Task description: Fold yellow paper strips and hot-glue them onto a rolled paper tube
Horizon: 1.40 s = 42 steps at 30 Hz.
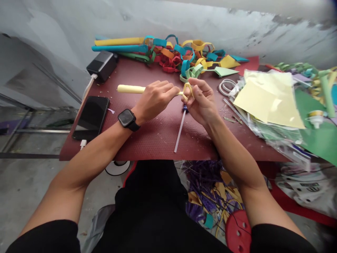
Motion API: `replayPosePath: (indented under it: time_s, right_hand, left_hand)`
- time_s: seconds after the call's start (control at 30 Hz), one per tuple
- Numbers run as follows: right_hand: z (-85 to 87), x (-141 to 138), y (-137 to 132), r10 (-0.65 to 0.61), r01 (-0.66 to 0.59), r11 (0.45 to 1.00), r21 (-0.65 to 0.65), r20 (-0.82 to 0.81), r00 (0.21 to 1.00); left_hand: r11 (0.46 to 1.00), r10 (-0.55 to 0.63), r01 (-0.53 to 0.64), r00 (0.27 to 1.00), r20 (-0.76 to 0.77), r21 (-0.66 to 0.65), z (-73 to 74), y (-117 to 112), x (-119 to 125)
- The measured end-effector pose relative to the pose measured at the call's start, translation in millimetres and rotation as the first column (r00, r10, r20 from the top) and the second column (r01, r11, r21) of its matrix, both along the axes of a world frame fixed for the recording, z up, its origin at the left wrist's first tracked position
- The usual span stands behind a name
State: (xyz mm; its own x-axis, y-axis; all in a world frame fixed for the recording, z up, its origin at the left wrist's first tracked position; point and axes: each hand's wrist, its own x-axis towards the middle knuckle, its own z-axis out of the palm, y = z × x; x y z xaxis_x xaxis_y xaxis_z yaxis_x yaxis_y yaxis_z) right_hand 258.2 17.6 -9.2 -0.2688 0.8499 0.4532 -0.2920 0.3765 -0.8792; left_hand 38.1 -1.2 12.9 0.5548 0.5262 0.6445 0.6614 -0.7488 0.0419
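Observation:
My left hand [160, 99] is closed around a pale yellow paper tube [131, 89], whose thick end sticks out to the left and whose thin end points toward my other hand. Between the thumb and fingers of my right hand [201, 102] is a looped yellow paper strip [187, 92], at the tube's thin end. Whether loop and tube are joined is hard to make out. Just below my right fingers lies a glue gun's dark blue nozzle-like tip, or similar small piece [185, 108], with a translucent stick [180, 131] running down from it on the table.
Paper chains [181, 52] and rolled tubes [119, 48] line the back of the maroon table [152, 140]. At left are a phone [91, 117] and a black power bank [102, 66]. Yellow sheets [268, 100], a white cable [226, 86] and a small bottle [316, 118] lie right.

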Motion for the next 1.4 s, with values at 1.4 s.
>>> replayPosePath:
  time_s: [1.4]
  right_hand:
    - [-6.1,4.8,8.0,-0.158,0.13,0.974,0.185,0.148,0.976]
  left_hand:
    - [0.998,-0.003,0.013,0.984,0.179,-0.055,-1.1,5.5,-11.6]
